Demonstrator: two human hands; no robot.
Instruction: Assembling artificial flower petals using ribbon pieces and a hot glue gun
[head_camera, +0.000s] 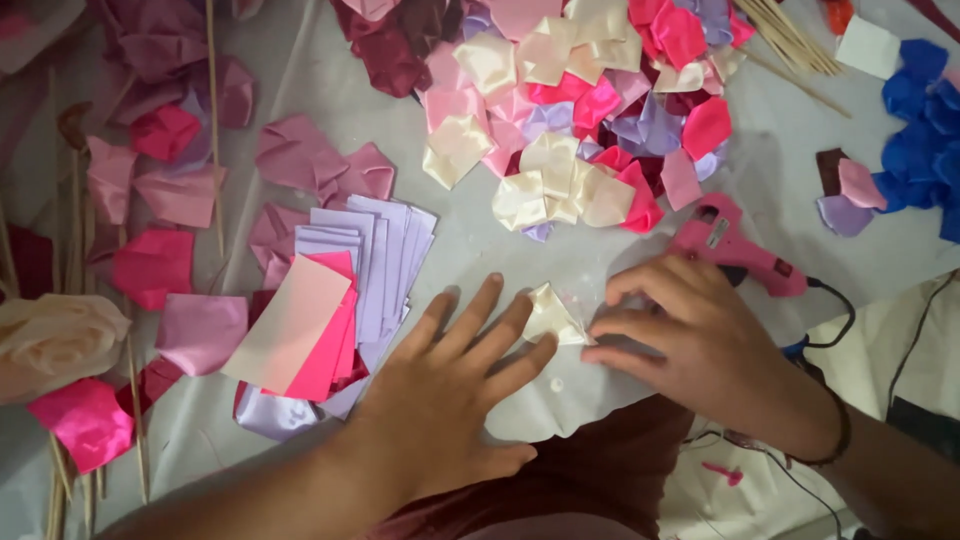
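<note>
**Cream petal pressed flat between two hands**

A folded cream satin petal (552, 315) is pinned on the white sheet (300, 90) — left hand (455, 385) spread flat, fingertips touching it; right hand (690, 335) pinching its edge. A pink glue gun (735, 248) is seen just beyond.

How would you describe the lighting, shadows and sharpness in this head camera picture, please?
In the head view, light is soft and even; the left hand throws a faint shadow on the white sheet. The satin petal pile shows mild sheen, no harsh glare. The whole frame is slightly soft, the right hand included.
</note>
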